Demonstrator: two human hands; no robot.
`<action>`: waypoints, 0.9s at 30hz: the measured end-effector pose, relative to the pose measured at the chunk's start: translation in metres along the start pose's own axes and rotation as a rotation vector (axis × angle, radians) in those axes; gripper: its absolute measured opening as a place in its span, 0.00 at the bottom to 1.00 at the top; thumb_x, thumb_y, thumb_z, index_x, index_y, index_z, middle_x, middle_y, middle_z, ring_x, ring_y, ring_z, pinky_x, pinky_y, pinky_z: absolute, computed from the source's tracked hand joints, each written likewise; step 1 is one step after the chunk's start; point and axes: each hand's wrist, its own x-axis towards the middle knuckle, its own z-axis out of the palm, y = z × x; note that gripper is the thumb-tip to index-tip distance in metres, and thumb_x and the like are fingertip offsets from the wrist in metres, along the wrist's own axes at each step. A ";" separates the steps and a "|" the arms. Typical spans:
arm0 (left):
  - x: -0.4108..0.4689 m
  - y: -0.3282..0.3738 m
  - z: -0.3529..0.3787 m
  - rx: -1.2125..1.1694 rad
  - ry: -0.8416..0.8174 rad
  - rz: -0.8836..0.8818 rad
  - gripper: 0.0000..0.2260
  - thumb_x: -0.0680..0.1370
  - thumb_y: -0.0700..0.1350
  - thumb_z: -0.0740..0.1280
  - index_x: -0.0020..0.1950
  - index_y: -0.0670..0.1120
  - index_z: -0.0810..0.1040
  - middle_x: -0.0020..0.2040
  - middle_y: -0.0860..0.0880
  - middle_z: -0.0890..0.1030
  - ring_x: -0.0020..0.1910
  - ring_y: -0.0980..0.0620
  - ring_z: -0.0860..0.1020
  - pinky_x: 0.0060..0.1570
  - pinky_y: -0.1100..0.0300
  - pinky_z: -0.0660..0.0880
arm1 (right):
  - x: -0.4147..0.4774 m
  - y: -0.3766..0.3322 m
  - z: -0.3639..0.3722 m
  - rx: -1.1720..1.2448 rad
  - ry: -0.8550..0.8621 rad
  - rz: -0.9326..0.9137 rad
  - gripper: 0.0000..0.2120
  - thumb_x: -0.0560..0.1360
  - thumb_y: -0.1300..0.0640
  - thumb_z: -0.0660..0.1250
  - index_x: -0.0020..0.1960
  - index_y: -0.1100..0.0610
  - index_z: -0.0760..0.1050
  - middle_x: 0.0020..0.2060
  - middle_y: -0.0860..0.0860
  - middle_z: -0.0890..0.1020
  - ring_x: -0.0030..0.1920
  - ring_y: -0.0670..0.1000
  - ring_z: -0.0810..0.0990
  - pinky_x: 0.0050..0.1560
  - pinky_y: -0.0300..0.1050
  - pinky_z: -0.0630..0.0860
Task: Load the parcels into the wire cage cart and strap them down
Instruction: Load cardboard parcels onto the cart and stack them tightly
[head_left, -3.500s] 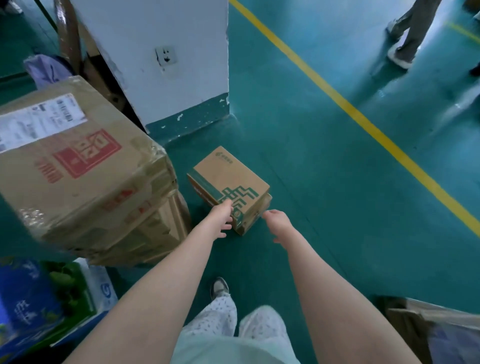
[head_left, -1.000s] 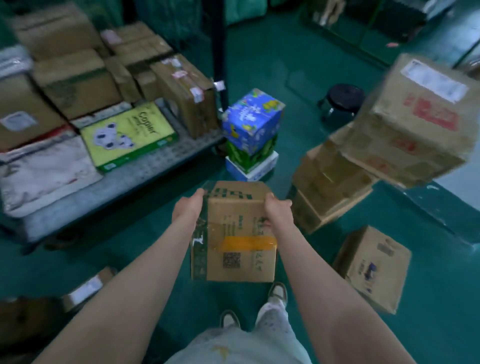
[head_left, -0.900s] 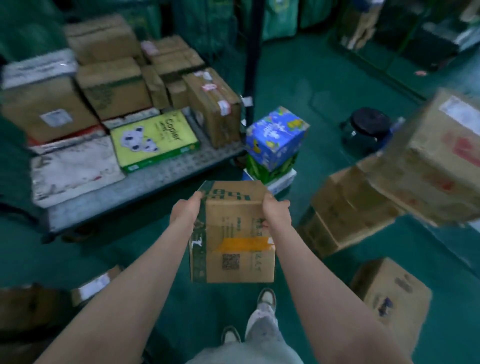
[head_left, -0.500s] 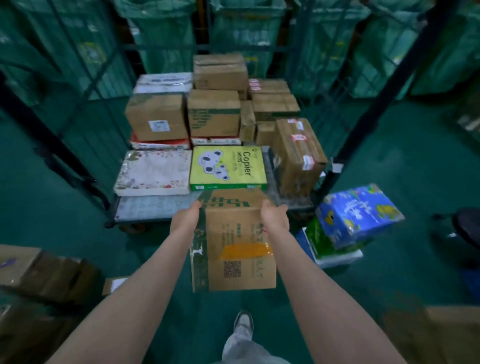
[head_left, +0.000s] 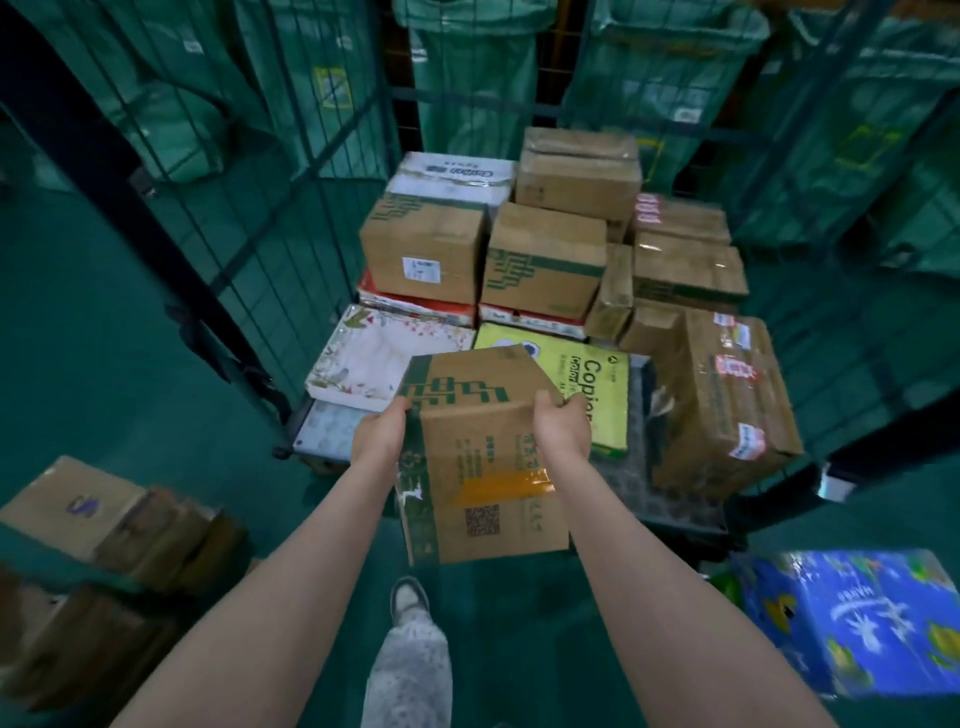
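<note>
A small brown parcel (head_left: 480, 467) with green print and an orange tape strip is held in the air between both hands. My left hand (head_left: 382, 434) grips its left side and my right hand (head_left: 563, 428) grips its right side. It hangs just in front of the wire cage cart (head_left: 249, 270), above the cart's front edge. Inside the cart lie several parcels: a yellow copier-paper box (head_left: 602, 395), a flowered flat box (head_left: 363, 358), a tall taped carton (head_left: 727, 400) on the right, and stacked brown cartons (head_left: 540, 260) at the back.
Brown cartons (head_left: 109, 530) lie on the green floor at the left. A blue printed box (head_left: 857, 618) sits at the lower right. Green mail sacks (head_left: 467, 73) hang behind the cage. My foot (head_left: 408, 600) is below the parcel.
I picked the parcel off the floor with both hands, turned left to face the cart, and have stepped closer. The parcel now overlaps the cart's front edge.
</note>
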 end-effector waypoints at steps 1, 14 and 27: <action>0.014 0.008 -0.001 -0.021 0.005 -0.013 0.19 0.75 0.54 0.62 0.60 0.43 0.74 0.56 0.44 0.78 0.51 0.45 0.76 0.41 0.56 0.69 | 0.011 -0.012 0.011 -0.011 -0.006 -0.013 0.26 0.79 0.48 0.56 0.74 0.55 0.55 0.61 0.59 0.74 0.52 0.61 0.79 0.50 0.55 0.79; 0.151 0.113 -0.042 -0.120 0.021 -0.121 0.07 0.79 0.45 0.60 0.43 0.44 0.73 0.41 0.46 0.77 0.38 0.49 0.75 0.41 0.56 0.73 | 0.096 -0.143 0.136 -0.026 -0.110 -0.080 0.20 0.78 0.52 0.56 0.68 0.58 0.60 0.55 0.59 0.77 0.42 0.58 0.78 0.35 0.46 0.71; 0.251 0.140 -0.029 -0.192 -0.025 -0.258 0.06 0.81 0.43 0.58 0.57 0.45 0.70 0.45 0.47 0.74 0.46 0.49 0.74 0.45 0.50 0.74 | 0.181 -0.209 0.198 -0.159 -0.201 -0.255 0.14 0.78 0.54 0.57 0.62 0.57 0.65 0.56 0.57 0.75 0.49 0.57 0.77 0.40 0.45 0.69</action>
